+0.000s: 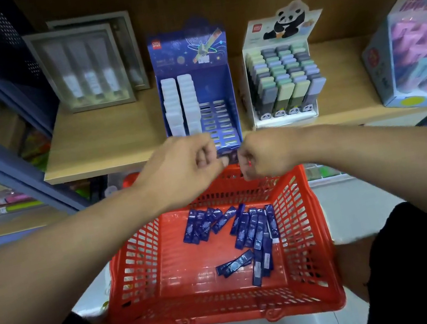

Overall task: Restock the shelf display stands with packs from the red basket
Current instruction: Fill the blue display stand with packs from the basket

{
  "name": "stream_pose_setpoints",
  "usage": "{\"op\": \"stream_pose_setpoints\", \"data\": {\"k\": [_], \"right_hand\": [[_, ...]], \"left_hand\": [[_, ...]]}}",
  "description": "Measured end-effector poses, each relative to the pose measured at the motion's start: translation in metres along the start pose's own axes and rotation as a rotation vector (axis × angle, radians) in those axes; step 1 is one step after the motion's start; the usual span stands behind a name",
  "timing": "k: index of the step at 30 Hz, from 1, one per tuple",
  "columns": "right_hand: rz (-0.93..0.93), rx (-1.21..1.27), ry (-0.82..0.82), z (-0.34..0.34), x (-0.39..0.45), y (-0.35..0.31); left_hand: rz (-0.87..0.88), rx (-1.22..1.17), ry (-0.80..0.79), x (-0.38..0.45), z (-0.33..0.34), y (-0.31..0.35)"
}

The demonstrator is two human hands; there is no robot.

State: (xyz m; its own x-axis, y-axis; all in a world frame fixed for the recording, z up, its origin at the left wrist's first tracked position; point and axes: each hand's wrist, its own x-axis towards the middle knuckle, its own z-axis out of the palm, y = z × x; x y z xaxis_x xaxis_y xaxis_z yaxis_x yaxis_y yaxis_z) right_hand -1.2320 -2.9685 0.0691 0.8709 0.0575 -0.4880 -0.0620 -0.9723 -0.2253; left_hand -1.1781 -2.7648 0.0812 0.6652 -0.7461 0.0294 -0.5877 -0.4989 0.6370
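Two hands meet just above the far rim of the red basket (225, 299), in front of the blue display stand (195, 90) on the wooden shelf (106, 140). The left hand (178, 165) has its fingers curled, and the right hand (262, 156) is curled likewise; a small dark pack (230, 156) shows between them, though which grip pinches it I cannot tell. Many blue packs (250, 232) lie scattered on the basket floor. The blue stand holds two rows of white packs (181, 104) at its left, with open slots at its right. Just beside it stands the full panda display stand (283, 81).
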Motion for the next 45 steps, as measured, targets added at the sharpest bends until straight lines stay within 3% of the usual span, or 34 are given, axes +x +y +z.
{"op": "stream_pose_setpoints", "data": {"k": [4,6,8,12,16,21,27,31,39,42,45], "right_hand": [[-0.006,-0.303,-0.439,0.082,0.011,0.012],[0.013,-0.402,-0.525,0.113,0.012,0.02],[0.071,-0.361,-0.521,0.13,0.014,0.028],[0.157,-0.15,-0.384,0.149,0.028,0.034],[0.358,0.096,-0.236,0.208,0.047,0.037],[0.656,0.347,-0.218,0.287,0.039,0.028],[0.778,0.534,-0.113,0.321,0.042,0.034],[0.797,0.582,-0.075,0.33,0.046,0.041],[0.824,0.603,-0.132,0.311,0.055,0.034],[0.755,0.551,-0.242,0.283,0.05,0.026],[0.555,0.456,-0.317,0.238,0.039,0.009]], "left_hand": [[-0.043,0.329,-0.607,-0.021,0.055,-0.032],[-0.096,0.445,-0.778,-0.027,0.072,-0.051],[-0.15,0.5,-0.841,-0.028,0.081,-0.065],[-0.227,0.524,-0.854,-0.027,0.101,-0.089],[-0.319,0.453,-0.832,-0.033,0.15,-0.114],[-0.493,0.222,-0.734,-0.05,0.246,-0.122],[-0.515,0.309,-0.667,-0.062,0.326,-0.115],[-0.452,0.412,-0.605,-0.062,0.34,-0.124],[-0.573,0.094,-0.576,-0.056,0.313,-0.137],[-0.53,0.016,-0.614,-0.053,0.28,-0.134],[-0.522,-0.052,-0.496,-0.047,0.239,-0.127]]}}
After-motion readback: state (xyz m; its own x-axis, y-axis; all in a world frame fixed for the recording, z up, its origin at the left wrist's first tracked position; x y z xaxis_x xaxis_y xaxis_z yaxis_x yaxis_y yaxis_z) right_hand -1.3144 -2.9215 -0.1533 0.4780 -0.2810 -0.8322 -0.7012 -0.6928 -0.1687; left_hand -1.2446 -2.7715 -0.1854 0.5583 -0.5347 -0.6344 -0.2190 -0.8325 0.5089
